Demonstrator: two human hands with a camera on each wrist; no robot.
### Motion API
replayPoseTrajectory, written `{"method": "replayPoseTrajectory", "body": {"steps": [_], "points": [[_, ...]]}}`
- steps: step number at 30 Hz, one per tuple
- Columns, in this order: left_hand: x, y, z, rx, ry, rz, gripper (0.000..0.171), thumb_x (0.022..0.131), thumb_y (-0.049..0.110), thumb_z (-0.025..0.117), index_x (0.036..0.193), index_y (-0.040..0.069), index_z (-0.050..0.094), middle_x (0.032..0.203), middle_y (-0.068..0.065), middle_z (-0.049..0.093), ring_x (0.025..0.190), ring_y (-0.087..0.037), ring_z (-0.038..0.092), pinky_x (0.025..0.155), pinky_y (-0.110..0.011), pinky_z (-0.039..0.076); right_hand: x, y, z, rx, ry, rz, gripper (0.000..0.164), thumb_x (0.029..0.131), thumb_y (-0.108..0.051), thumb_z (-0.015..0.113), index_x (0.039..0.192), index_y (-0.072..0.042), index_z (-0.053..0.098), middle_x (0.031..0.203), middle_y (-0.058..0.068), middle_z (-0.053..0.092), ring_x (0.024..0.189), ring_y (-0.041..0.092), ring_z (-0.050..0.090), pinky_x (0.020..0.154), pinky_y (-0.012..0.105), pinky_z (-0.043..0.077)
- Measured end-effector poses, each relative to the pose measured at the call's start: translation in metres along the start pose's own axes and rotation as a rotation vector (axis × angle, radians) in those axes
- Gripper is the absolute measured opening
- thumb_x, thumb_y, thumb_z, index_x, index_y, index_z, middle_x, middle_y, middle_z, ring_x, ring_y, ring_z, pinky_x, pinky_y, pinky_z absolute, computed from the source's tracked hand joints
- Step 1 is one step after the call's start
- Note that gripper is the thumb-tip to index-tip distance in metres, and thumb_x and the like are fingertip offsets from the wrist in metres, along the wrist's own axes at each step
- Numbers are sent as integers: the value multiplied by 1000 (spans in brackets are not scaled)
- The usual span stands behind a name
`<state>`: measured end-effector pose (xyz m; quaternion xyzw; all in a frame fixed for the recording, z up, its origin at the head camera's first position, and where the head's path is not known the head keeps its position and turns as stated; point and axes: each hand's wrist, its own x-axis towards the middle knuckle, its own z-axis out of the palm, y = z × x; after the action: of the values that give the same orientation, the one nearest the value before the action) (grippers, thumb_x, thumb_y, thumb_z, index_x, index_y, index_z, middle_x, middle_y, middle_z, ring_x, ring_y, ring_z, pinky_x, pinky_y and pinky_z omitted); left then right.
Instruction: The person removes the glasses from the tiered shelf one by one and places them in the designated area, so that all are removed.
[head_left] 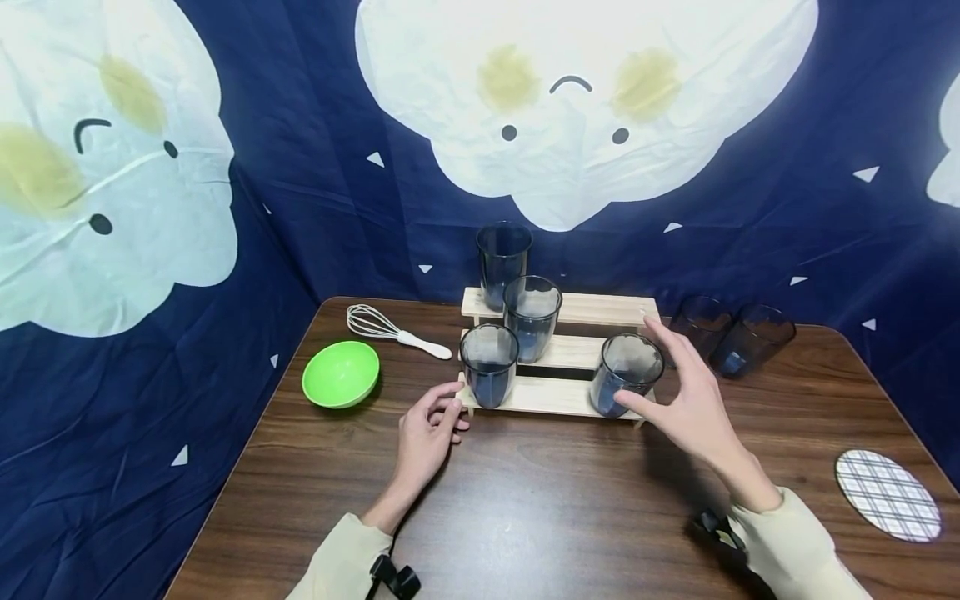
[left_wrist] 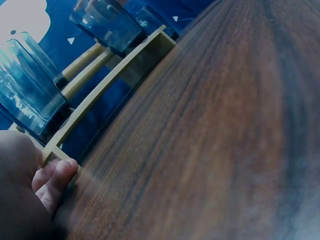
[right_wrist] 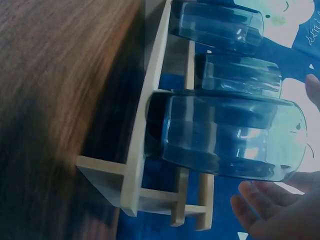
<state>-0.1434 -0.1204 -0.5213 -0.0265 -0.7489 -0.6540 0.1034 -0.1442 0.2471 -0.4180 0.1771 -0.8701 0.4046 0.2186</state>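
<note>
A three-step wooden rack (head_left: 551, 396) stands on the table with several dark clear glasses on it. At the rack's left front end, my left hand (head_left: 426, 435) pinches the wood between thumb and curled fingers; the left wrist view shows the fingertips (left_wrist: 67, 170) on the end piece. My right hand (head_left: 697, 412) is spread wide around the front-right glass (head_left: 628, 373), thumb before it, fingers beyond its rim. That glass (right_wrist: 230, 135) stands upright on the lowest step. A front-left glass (head_left: 489, 367), a middle glass (head_left: 532, 321) and a top-step glass (head_left: 504, 262) stand at the left.
Two more dark glasses, one (head_left: 701, 325) beside the other (head_left: 753, 337), are right of the rack. A green bowl (head_left: 341, 375) and a white whisk (head_left: 405, 336) lie to the left. A checked round mat (head_left: 888, 496) lies near the table's right edge. Printed cloth (head_left: 322, 167) hangs behind.
</note>
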Motion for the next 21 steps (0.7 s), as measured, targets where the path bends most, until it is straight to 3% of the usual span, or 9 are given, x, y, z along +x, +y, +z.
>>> {"method": "replayPoseTrajectory", "body": {"steps": [5,8,21], "points": [[0,1,-1,7,-4,-18,26,108,-1,69,133,3,76,101,-22,81,73,-23,81,57,-29,69,-1,2,6,-31,-7,10,99,78,-11,101,165,-18,54,155,10,62,137,24,56,107,10,36],[0,2,0,5,-6,-27,27,108,-1,69,133,4,76,101,-22,81,74,-21,81,58,-29,69,0,2,8,-46,9,4,93,78,-11,100,161,-11,58,150,12,65,134,27,58,106,10,37],[0,2,0,-1,-7,-31,27,108,-1,69,134,4,76,102,-22,81,74,-21,81,58,-29,69,2,2,10,-23,107,10,85,70,-10,104,147,-10,71,139,9,73,122,1,59,98,8,41]]}}
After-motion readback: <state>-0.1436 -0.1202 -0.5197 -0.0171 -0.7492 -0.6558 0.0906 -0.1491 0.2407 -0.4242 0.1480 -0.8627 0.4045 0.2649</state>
